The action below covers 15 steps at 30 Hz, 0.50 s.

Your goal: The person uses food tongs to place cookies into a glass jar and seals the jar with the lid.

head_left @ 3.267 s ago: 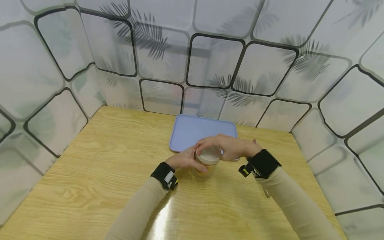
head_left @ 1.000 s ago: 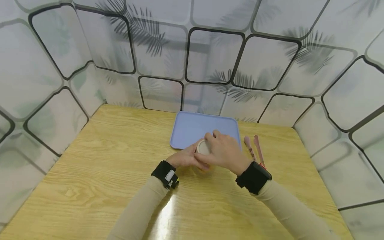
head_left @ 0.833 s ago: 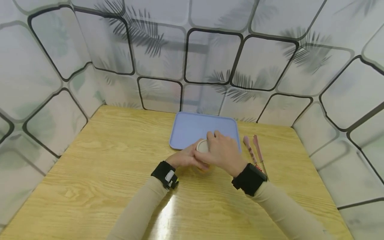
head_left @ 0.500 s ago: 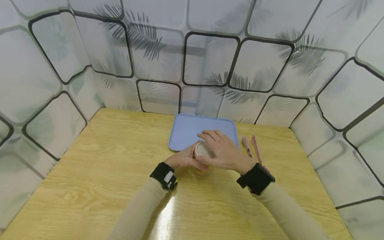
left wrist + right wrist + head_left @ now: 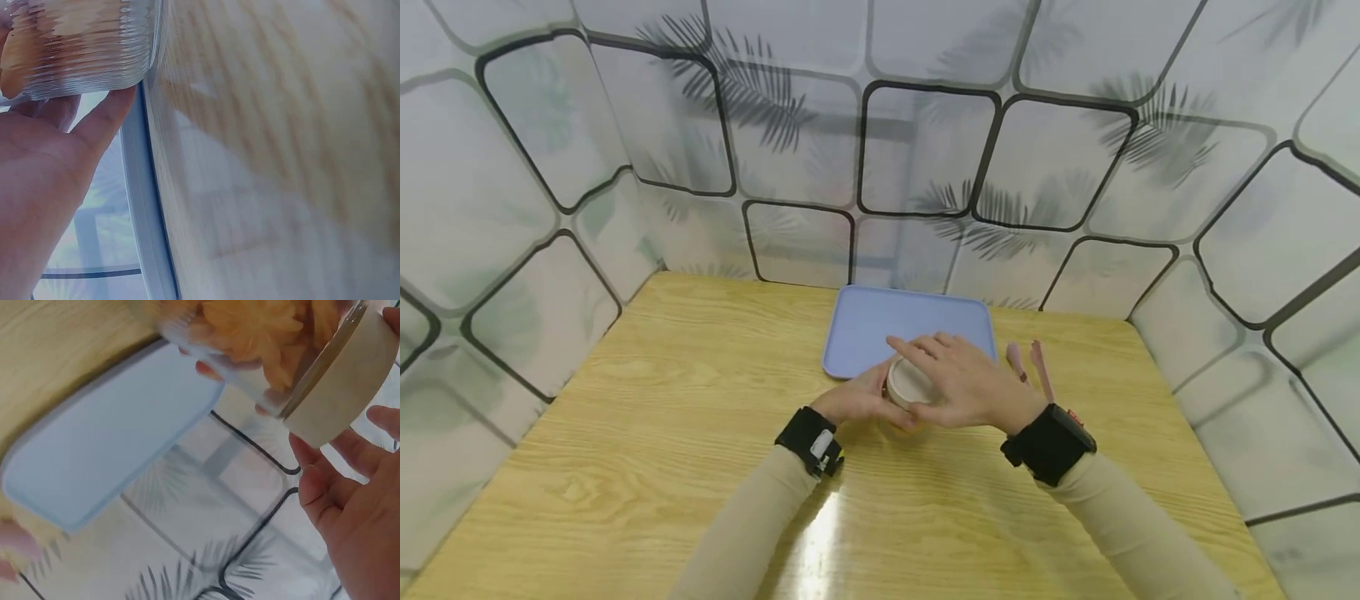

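Note:
A clear ribbed jar with orange, flower-shaped pieces inside is held low over the table, in the middle of the head view. Its cream lid is on top. My left hand grips the jar's side, thumb on the near face and the other fingers behind. From the right, my right hand holds the lid by its rim. In the right wrist view the fingertips lie at the edge of the lid, and one finger stands off from it. The head view shows that hand's index finger stretched across above the lid.
A pale blue tray lies behind the hands, against the patterned cloth wall. Two slim pink-handled utensils lie right of the tray, partly hidden by the right wrist. The wooden table extends left and forward.
The left hand keeps its grip on the jar. My right hand turns about the lid, its knuckles first raised and bunched, now with the index finger reaching across and the wrist slightly further right.

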Each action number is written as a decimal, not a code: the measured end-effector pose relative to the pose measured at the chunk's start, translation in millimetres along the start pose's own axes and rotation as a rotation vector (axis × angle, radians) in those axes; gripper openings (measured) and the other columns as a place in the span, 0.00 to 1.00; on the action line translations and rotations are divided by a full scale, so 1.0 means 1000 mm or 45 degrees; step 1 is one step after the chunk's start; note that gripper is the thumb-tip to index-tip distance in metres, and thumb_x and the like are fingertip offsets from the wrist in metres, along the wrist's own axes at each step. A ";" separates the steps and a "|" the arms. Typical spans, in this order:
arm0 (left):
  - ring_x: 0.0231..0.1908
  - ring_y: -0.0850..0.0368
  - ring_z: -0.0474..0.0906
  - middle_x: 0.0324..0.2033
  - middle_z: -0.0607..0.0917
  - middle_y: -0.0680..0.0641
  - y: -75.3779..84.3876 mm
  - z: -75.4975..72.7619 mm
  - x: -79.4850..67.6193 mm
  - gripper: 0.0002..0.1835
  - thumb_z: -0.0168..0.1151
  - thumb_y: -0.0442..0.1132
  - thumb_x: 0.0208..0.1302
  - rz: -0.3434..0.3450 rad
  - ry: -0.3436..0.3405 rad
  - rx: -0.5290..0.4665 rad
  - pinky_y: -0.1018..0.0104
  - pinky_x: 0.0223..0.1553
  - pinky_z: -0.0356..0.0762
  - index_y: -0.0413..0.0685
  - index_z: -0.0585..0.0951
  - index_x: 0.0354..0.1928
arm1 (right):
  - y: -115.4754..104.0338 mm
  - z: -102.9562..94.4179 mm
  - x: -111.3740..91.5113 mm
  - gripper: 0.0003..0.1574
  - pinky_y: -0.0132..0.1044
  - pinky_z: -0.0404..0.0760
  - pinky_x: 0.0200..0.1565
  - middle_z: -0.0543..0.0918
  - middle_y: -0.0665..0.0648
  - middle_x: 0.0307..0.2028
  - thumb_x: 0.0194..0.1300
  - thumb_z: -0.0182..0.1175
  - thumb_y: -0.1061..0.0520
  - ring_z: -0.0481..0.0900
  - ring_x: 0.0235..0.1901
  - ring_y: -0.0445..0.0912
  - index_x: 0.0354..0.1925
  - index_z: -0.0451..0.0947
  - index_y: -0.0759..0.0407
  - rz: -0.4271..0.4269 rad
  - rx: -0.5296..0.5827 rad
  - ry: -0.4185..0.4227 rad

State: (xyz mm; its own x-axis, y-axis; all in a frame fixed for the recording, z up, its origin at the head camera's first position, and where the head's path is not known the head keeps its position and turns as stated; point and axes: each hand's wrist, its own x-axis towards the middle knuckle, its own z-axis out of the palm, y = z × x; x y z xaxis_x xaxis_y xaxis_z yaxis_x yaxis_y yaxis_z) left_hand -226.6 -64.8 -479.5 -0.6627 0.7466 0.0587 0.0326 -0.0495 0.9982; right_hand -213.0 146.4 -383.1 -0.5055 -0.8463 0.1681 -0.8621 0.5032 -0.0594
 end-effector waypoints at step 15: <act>0.59 0.52 0.75 0.61 0.79 0.43 -0.001 0.004 -0.006 0.44 0.78 0.31 0.50 0.025 0.220 0.224 0.60 0.63 0.74 0.43 0.68 0.71 | -0.005 0.024 0.006 0.36 0.37 0.77 0.21 0.75 0.62 0.43 0.71 0.51 0.31 0.70 0.20 0.43 0.61 0.74 0.55 -0.007 -0.245 0.164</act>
State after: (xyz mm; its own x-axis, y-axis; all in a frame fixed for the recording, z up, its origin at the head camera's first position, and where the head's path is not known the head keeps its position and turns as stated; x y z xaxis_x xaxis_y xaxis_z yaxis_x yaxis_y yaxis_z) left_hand -219.4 -66.5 -480.6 -0.7782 0.6213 0.0910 0.1668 0.0647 0.9839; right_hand -212.0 134.7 -405.8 -0.4814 -0.8262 0.2927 -0.8364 0.5329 0.1284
